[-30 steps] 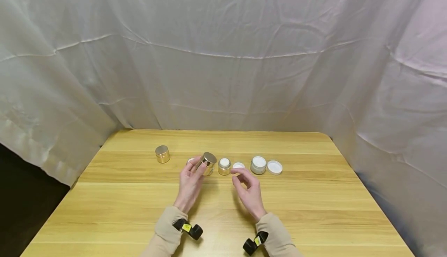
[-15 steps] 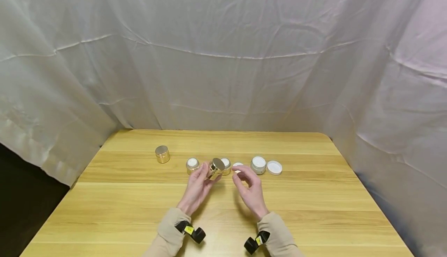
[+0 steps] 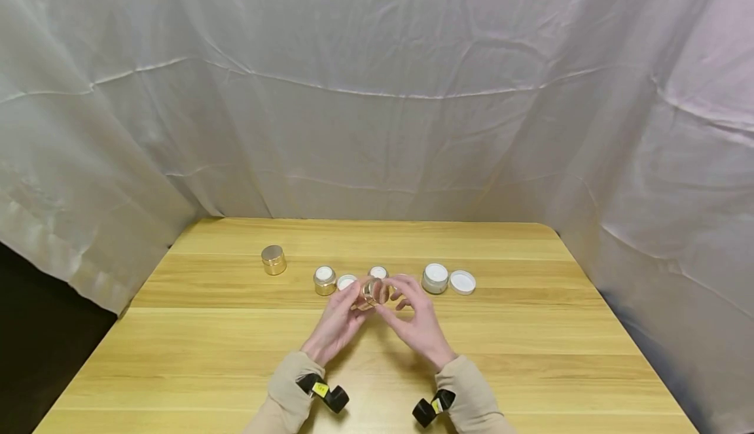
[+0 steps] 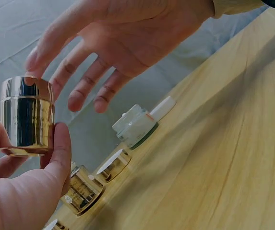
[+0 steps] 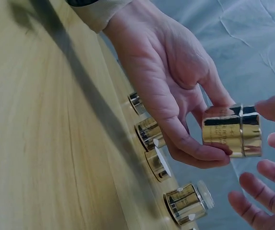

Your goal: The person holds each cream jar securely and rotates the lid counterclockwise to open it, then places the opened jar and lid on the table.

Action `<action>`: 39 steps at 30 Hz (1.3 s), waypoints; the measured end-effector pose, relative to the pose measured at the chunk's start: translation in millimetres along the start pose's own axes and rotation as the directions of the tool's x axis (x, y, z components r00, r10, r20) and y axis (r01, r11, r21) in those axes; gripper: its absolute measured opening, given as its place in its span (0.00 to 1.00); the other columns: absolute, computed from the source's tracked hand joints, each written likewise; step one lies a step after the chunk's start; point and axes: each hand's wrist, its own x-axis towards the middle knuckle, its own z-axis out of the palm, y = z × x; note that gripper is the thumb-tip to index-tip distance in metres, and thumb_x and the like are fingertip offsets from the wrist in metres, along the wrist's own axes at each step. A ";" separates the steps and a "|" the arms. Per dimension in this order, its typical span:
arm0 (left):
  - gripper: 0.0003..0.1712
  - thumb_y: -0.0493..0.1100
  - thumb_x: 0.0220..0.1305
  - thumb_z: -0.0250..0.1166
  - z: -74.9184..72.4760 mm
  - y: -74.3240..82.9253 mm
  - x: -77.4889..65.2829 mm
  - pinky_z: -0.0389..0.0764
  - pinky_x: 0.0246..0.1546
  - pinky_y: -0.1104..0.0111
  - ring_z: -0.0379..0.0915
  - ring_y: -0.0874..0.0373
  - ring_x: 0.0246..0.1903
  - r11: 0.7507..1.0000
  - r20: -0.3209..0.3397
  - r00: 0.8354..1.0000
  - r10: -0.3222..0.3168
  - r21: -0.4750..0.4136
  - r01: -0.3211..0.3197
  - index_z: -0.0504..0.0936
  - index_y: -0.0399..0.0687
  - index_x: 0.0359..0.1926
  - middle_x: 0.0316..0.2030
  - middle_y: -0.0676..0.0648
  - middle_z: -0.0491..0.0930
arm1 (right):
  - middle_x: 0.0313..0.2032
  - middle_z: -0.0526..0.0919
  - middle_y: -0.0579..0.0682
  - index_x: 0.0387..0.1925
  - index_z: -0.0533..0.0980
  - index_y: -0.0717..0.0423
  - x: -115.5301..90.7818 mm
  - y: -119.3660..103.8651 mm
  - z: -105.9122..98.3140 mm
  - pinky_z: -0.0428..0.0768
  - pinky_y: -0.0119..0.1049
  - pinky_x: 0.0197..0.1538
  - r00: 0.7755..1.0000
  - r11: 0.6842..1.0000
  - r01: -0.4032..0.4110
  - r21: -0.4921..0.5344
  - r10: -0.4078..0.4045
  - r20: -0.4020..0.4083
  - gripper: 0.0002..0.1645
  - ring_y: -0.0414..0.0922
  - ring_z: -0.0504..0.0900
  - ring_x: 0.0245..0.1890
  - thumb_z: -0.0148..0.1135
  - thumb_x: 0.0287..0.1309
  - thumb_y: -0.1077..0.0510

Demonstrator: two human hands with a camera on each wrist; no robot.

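Note:
My left hand (image 3: 337, 323) holds up a shiny gold jar (image 4: 28, 117) with its gold lid on, tilted rightward in the head view. My right hand (image 3: 417, 321) reaches in from the other side. Its fingertips are right at the lid's edge in both wrist views, while the remaining fingers stay spread apart. Behind the hands, two lidless gold jars with white tops, a left one (image 3: 324, 281) and a right one (image 3: 379, 271), stand on the table. An upturned lid (image 3: 347, 282) with a white inside lies by the left one. The hands partly cover the right jar.
A closed gold jar (image 3: 273, 260) stands apart at the far left. To the right are a frosted jar (image 3: 435, 279) with a white top and a white lid (image 3: 463, 283) lying beside it. A pale curtain (image 3: 377, 159) hangs behind the wooden table (image 3: 530, 355).
The left hand has carried the gold jar rightward and tilted it to the right, uncovering the left jar and upturned lid. The right hand's fingers have come to its lid.

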 end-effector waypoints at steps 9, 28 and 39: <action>0.19 0.52 0.80 0.46 6.3 -8.0 -0.6 0.79 0.49 0.79 0.71 0.65 0.42 0.999 -0.017 0.999 -0.030 0.039 0.031 0.74 0.45 0.57 0.42 0.54 0.73 | 0.48 0.83 0.55 0.56 0.79 0.59 0.1 -3.2 2.0 0.83 0.33 0.34 0.996 0.988 0.078 -0.130 -0.085 -0.043 0.29 0.46 0.78 0.33 0.76 0.51 0.58; 0.21 0.48 0.80 0.46 7.3 -9.7 -1.8 0.80 0.59 0.72 0.75 0.61 0.51 0.991 0.074 0.991 -0.111 -0.071 0.117 0.70 0.41 0.64 0.54 0.49 0.72 | 0.38 0.86 0.53 0.49 0.82 0.64 1.3 -0.7 -0.1 0.83 0.31 0.36 0.955 0.934 0.273 -0.231 -0.292 -0.052 0.26 0.44 0.81 0.33 0.79 0.45 0.60; 0.24 0.49 0.81 0.44 7.7 -9.3 -2.0 0.81 0.56 0.75 0.77 0.64 0.48 0.987 0.115 0.985 -0.131 -0.080 0.141 0.68 0.36 0.66 0.55 0.49 0.74 | 0.39 0.84 0.53 0.49 0.81 0.66 1.3 -1.3 -4.4 0.85 0.29 0.38 0.952 0.925 0.303 -0.228 -0.307 0.016 0.25 0.44 0.82 0.34 0.76 0.49 0.62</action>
